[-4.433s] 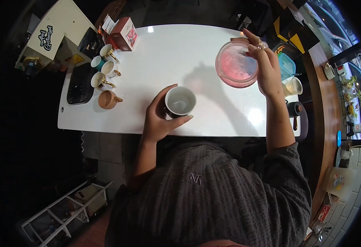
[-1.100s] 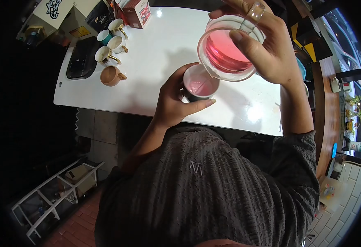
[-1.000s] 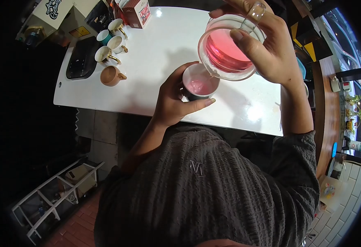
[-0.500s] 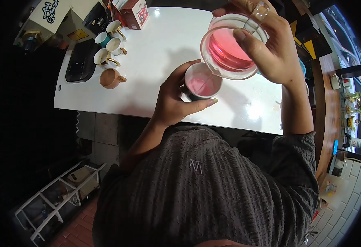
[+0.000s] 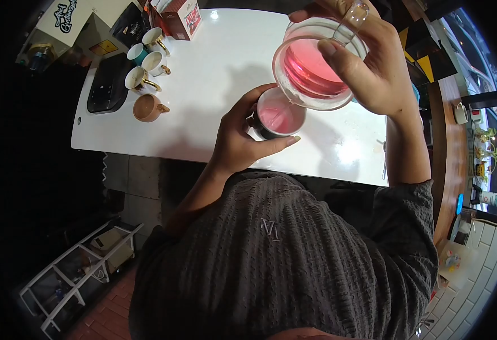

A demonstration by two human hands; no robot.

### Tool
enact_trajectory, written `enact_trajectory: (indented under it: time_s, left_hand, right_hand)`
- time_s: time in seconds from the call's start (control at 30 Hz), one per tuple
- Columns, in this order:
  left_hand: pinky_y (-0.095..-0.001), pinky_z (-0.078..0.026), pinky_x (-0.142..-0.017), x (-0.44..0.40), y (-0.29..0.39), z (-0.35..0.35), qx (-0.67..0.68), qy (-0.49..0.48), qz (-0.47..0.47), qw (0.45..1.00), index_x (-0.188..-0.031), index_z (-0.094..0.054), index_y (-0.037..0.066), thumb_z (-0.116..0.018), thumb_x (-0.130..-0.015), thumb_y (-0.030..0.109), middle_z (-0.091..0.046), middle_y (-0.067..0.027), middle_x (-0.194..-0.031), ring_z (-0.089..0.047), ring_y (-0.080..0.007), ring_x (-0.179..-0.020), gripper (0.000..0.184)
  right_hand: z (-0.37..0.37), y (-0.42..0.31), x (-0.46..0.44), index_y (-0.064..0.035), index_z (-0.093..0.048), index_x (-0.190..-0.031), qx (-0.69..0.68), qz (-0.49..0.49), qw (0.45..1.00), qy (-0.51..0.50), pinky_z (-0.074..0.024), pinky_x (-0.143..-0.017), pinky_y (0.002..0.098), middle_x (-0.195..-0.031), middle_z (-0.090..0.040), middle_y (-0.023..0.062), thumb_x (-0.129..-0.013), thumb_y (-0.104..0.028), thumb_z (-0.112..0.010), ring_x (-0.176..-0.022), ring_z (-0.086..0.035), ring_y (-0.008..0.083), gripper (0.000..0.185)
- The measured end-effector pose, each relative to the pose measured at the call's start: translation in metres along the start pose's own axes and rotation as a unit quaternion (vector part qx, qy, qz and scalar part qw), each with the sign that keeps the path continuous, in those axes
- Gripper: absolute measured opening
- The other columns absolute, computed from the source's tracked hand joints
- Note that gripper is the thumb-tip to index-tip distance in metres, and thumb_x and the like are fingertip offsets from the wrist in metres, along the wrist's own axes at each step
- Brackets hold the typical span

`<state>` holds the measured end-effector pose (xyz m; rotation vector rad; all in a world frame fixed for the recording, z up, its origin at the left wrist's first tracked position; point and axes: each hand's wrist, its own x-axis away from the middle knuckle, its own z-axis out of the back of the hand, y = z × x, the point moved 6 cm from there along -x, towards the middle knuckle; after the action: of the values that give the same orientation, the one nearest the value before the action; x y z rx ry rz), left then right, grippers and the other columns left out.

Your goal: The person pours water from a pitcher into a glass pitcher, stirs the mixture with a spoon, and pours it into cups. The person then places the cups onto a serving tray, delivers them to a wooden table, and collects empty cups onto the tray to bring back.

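Observation:
My left hand [image 5: 238,131] is wrapped round a cup [image 5: 266,132], dark outside and white inside, tilted a little toward the camera. Pink liquid [image 5: 275,119] lies in it. Above the cup's right side, my right hand [image 5: 367,62] grips a clear glass jug [image 5: 294,93] by its handle area, thumb over the rim. The jug is tipped left and still holds much pink liquid. Its lower lip is at the cup's rim, and a thin stream seems to fall into the cup; whether lip and rim touch, I cannot tell.
Several mugs, among them a brown one [image 5: 148,107], stand at the left of the white table [image 5: 203,62] beside a black flat device [image 5: 108,85]. A red and white box [image 5: 179,20] is at the back. A wooden counter [image 5: 444,141] runs along the right.
The pink liquid in the cup looks slightly higher. The jug has shifted a little to the left and the stream looks thinner. My left hand keeps its hold on the cup.

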<state>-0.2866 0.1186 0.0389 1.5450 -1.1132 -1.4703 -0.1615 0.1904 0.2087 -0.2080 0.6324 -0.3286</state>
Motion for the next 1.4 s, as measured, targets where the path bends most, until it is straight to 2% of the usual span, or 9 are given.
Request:
enact_trajectory:
  time_s: [0.43, 0.53, 0.63, 0.83, 0.93, 1.03, 1.23, 1.33, 1.4]
  left_hand:
    - [-0.0283, -0.051, -0.088, -0.001, -0.001, -0.006, 0.017, 0.030, 0.006, 0.999, -0.127, -0.049, 0.000, -0.085, -0.064, 0.004, -0.062, -0.0080, -0.111, -0.061, -0.0140, -0.101, 0.073]
    - [-0.0284, -0.051, -0.088, -0.002, 0.000, -0.006, 0.010, 0.032, 0.011, 0.999, -0.127, -0.049, 0.000, -0.085, -0.064, 0.004, -0.062, -0.0080, -0.111, -0.061, -0.0140, -0.102, 0.073]
    - [-0.0281, -0.051, -0.087, -0.002, -0.001, -0.005, 0.017, 0.038, 0.020, 0.999, -0.127, -0.049, -0.001, -0.085, -0.064, 0.005, -0.062, -0.0079, -0.111, -0.061, -0.0139, -0.101, 0.073]
    - [-0.0271, -0.051, -0.085, -0.003, -0.001, -0.002, 0.008, 0.044, 0.012, 0.999, -0.127, -0.049, 0.000, -0.086, -0.064, 0.006, -0.063, -0.0080, -0.109, -0.061, -0.0135, -0.099, 0.074]
    - [-0.0269, -0.051, -0.085, -0.004, 0.000, -0.001, 0.012, 0.040, 0.021, 0.999, -0.127, -0.049, 0.000, -0.086, -0.064, 0.006, -0.063, -0.0081, -0.108, -0.062, -0.0134, -0.099, 0.074]
    - [-0.0272, -0.051, -0.085, -0.004, 0.001, 0.001, 0.011, 0.039, 0.014, 0.999, -0.127, -0.049, -0.001, -0.086, -0.064, 0.005, -0.063, -0.0080, -0.107, -0.062, -0.0135, -0.099, 0.073]
    - [-0.0279, -0.052, -0.086, -0.003, 0.003, 0.004, 0.001, 0.029, -0.007, 1.000, -0.127, -0.049, -0.001, -0.086, -0.063, 0.004, -0.062, -0.0085, -0.109, -0.061, -0.0139, -0.099, 0.074]
    - [-0.0278, -0.052, -0.086, -0.002, 0.001, 0.006, 0.004, 0.019, -0.013, 1.000, -0.128, -0.048, -0.001, -0.087, -0.063, 0.004, -0.062, -0.0084, -0.111, -0.061, -0.0138, -0.100, 0.076]
    - [-0.0278, -0.052, -0.085, -0.001, 0.001, 0.008, 0.000, 0.017, -0.017, 1.000, -0.128, -0.048, -0.001, -0.087, -0.063, 0.005, -0.062, -0.0083, -0.111, -0.061, -0.0138, -0.100, 0.076]
  right_hand:
    - [-0.001, 0.006, -0.003, 0.0040, -0.060, -0.116, -0.012, 0.017, 1.000, 0.001, -0.0418, -0.094, 0.0343, -0.109, -0.066, 0.0147, -0.079, -0.016, -0.057, -0.101, -0.057, 0.0246, 0.042]
    - [-0.001, 0.005, -0.005, 0.0053, -0.058, -0.120, -0.016, 0.014, 1.000, -0.008, -0.0414, -0.095, 0.0337, -0.111, -0.066, 0.0142, -0.081, -0.017, -0.055, -0.103, -0.058, 0.0217, 0.045]
    - [0.005, 0.003, -0.009, 0.0116, -0.061, -0.114, -0.003, 0.041, 0.998, 0.052, -0.0432, -0.085, 0.0362, -0.092, -0.070, 0.0151, -0.074, -0.030, -0.060, -0.082, -0.063, 0.0262, 0.058]
    - [0.002, 0.008, -0.011, 0.0126, -0.057, -0.119, 0.046, 0.064, 0.997, 0.012, -0.0431, -0.084, 0.0365, -0.092, -0.071, 0.0149, -0.074, -0.032, -0.060, -0.082, -0.062, 0.0253, 0.063]
    - [0.004, 0.002, -0.013, 0.0128, -0.057, -0.118, -0.022, 0.036, 0.998, 0.041, -0.0431, -0.084, 0.0361, -0.092, -0.071, 0.0147, -0.075, -0.032, -0.060, -0.083, -0.061, 0.0251, 0.063]
    - [0.000, 0.007, -0.012, 0.0128, -0.058, -0.118, 0.041, 0.059, 0.997, 0.043, -0.0430, -0.083, 0.0358, -0.092, -0.071, 0.0146, -0.075, -0.032, -0.060, -0.084, -0.061, 0.0249, 0.062]
    - [0.001, -0.004, -0.013, 0.0120, -0.056, -0.122, 0.005, 0.053, 0.998, 0.043, -0.0432, -0.084, 0.0366, -0.093, -0.071, 0.0149, -0.073, -0.028, -0.061, -0.084, -0.060, 0.0262, 0.063]
    - [-0.003, 0.001, -0.012, 0.0116, -0.054, -0.124, 0.080, 0.033, 0.996, 0.035, -0.0431, -0.085, 0.0370, -0.093, -0.071, 0.0154, -0.072, -0.027, -0.061, -0.084, -0.060, 0.0270, 0.065]
    - [-0.005, 0.002, -0.012, 0.0114, -0.053, -0.125, 0.062, 0.051, 0.996, 0.036, -0.0430, -0.086, 0.0371, -0.094, -0.071, 0.0155, -0.072, -0.027, -0.061, -0.085, -0.060, 0.0270, 0.065]
